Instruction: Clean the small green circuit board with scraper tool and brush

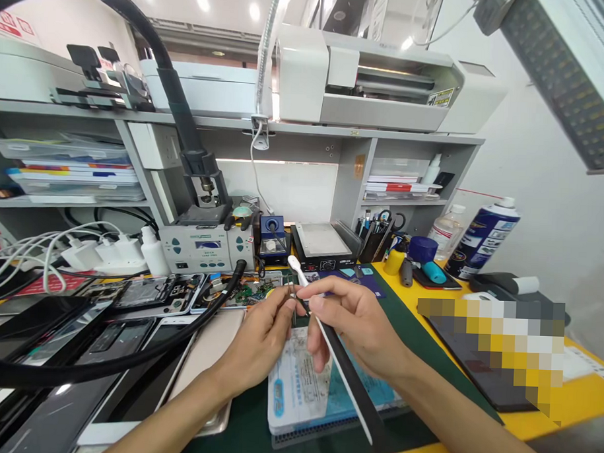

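My right hand is closed around a long, slim white-and-black stick with a rounded white end pointing up and away. The stick slants down toward me. My left hand pinches a small, dark, thin piece, too small to name; its fingertips meet those of my right hand. Both hands are over a thick pad with a blue-and-white printed cover, which lies on the dark green mat.
At the left lie several phones and tablets, with a black hose crossing over them. Behind stand a rework station, a soldering stand and a hot plate. A spray can and bottle stand right.
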`<state>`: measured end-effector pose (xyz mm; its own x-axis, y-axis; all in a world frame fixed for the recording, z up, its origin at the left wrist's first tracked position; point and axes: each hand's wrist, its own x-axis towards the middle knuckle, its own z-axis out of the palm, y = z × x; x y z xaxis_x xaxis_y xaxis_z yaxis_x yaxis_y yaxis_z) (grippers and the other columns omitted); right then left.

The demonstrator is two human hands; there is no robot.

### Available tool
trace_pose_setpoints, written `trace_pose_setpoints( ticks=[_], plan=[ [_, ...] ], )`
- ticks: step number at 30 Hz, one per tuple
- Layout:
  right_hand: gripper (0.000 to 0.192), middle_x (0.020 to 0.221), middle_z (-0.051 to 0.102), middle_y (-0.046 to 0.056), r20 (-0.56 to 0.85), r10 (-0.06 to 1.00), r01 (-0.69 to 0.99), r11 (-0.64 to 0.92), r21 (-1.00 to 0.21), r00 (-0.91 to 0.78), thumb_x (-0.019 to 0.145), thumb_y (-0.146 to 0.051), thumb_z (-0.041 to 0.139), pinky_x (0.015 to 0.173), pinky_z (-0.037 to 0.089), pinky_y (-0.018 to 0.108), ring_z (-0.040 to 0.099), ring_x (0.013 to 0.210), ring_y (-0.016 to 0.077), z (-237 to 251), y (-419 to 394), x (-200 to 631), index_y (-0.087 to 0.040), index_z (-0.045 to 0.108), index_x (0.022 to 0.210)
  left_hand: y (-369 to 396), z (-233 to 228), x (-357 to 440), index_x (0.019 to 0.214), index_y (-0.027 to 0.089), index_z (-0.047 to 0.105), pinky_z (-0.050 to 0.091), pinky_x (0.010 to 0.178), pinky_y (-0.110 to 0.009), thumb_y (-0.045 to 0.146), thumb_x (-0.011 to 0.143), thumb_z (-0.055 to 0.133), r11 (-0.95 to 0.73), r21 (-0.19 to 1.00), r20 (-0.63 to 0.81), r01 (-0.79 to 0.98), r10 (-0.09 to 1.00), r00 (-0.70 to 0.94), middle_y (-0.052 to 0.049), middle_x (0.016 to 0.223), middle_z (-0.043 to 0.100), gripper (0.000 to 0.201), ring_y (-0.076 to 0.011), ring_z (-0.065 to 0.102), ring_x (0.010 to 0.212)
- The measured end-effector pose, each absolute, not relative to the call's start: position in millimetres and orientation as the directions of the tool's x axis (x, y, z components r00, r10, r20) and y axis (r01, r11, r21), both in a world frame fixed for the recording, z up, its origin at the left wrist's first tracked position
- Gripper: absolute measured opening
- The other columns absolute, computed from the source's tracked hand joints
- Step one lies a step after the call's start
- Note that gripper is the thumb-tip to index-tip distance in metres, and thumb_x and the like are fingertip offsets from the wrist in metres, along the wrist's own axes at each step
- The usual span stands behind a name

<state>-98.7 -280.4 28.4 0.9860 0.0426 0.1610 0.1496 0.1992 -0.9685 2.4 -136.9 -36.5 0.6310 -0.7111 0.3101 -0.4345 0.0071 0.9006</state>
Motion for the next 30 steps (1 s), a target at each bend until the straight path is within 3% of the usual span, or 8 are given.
trace_pose_setpoints(
  ticks=[5,11,18,22,27,30],
  plan=[
    [0.021,0.062,0.073,0.001,0.152,0.072,0.134,0.21,-0.969,0.986,0.095,-0.032,0.066,0.047,0.057,0.019,0.069,0.046,0.0118,27.7,-280.7,-99.3,-0.014,0.068,0.105,-137.4,-34.5,1.8,0.107,0.022,0.059,0.042,0.067,-0.029,0.045,0.107,0.037,0.013,0.899,0.314,-0.437,-0.713,0.626,0.001,0.078,0.061,0.032,-0.0174,0.055,0.069],
    [0.024,0.067,0.075,0.001,0.148,-0.004,0.146,0.192,-0.971,0.989,0.096,-0.035,0.065,0.05,0.059,0.02,0.07,0.049,0.0122,28.6,-281.6,-98.3,-0.015,0.066,0.109,-136.5,-35.4,1.0,0.11,0.022,0.06,0.044,0.073,-0.03,0.043,0.107,0.039,0.014,0.889,0.328,-0.457,-0.715,0.617,-0.001,0.087,0.064,0.03,-0.0187,0.06,0.079],
    [0.02,0.06,0.073,0.001,0.129,0.05,0.115,0.213,-0.97,0.99,0.095,-0.032,0.067,0.046,0.057,0.02,0.068,0.045,0.0127,29.2,-281.3,-98.7,-0.014,0.068,0.101,-137.4,-34.8,1.4,0.098,0.021,0.057,0.042,0.066,-0.029,0.043,0.107,0.038,0.008,0.889,0.329,-0.458,-0.707,0.626,0.001,0.076,0.058,0.031,-0.0161,0.054,0.067],
    [0.024,0.066,0.075,0.002,0.128,0.017,0.122,0.191,-0.974,0.992,0.096,-0.036,0.065,0.048,0.058,0.02,0.07,0.047,0.0127,28.7,-281.4,-97.8,-0.015,0.067,0.107,-137.7,-33.1,1.1,0.104,0.022,0.058,0.043,0.071,-0.03,0.043,0.107,0.038,0.013,0.883,0.338,-0.47,-0.712,0.616,-0.001,0.086,0.063,0.029,-0.0182,0.059,0.077],
    [0.025,0.061,0.074,0.001,0.096,0.027,0.088,0.209,-0.974,0.995,0.093,-0.037,0.068,0.045,0.057,0.021,0.068,0.044,0.0136,31.8,-282.7,-98.1,-0.015,0.067,0.103,-136.6,-34.2,0.4,0.105,0.021,0.059,0.041,0.066,-0.029,0.042,0.107,0.037,-0.002,0.88,0.33,-0.475,-0.716,0.615,0.001,0.078,0.063,0.03,-0.0164,0.055,0.066],
    [0.025,0.063,0.075,0.001,0.075,0.011,0.071,0.216,-0.974,0.997,0.094,-0.037,0.067,0.046,0.057,0.021,0.068,0.044,0.0134,33.1,-282.1,-97.9,-0.015,0.066,0.106,-137.1,-34.9,1.0,0.105,0.021,0.059,0.043,0.07,-0.03,0.042,0.107,0.038,0.0,0.878,0.336,-0.479,-0.713,0.615,-0.001,0.085,0.065,0.029,-0.0176,0.059,0.074]
  ],
)
